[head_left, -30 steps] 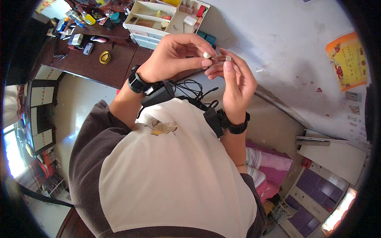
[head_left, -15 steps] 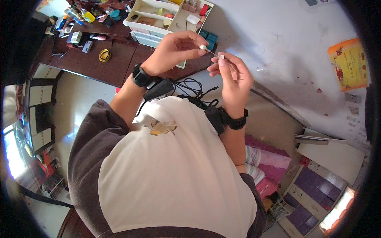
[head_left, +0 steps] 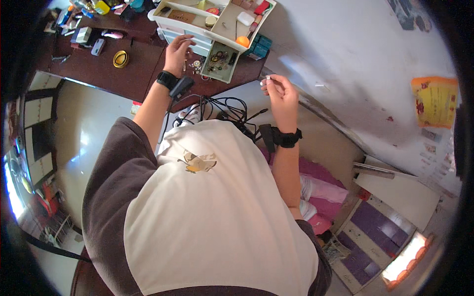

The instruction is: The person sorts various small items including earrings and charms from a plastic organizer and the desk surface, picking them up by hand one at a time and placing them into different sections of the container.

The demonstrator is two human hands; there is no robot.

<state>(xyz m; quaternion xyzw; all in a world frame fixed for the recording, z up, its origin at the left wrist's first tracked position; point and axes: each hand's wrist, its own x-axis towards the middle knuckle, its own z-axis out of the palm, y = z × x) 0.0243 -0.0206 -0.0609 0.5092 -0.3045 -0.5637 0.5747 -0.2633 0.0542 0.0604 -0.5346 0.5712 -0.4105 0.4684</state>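
Reaching to the upper middle of the frame, the left hand rests loosely curled on a dark wooden desk, fingertips beside a pulled-out drawer filled with small trinkets, under a white organizer. Right of centre, the right hand pinches a tiny pale bead

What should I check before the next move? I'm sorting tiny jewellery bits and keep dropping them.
1. Right hand pinches a small pale piece at its fingertips: ok.
2. Piece fully secure in the pinch: cannot tell, too small.
3. Left hand is down at the loose bits on the dark desk: ok.
4. Open drawer tray is beside the left hand: ok.
5. Black cables hang below both hands, a snag risk: not ok.
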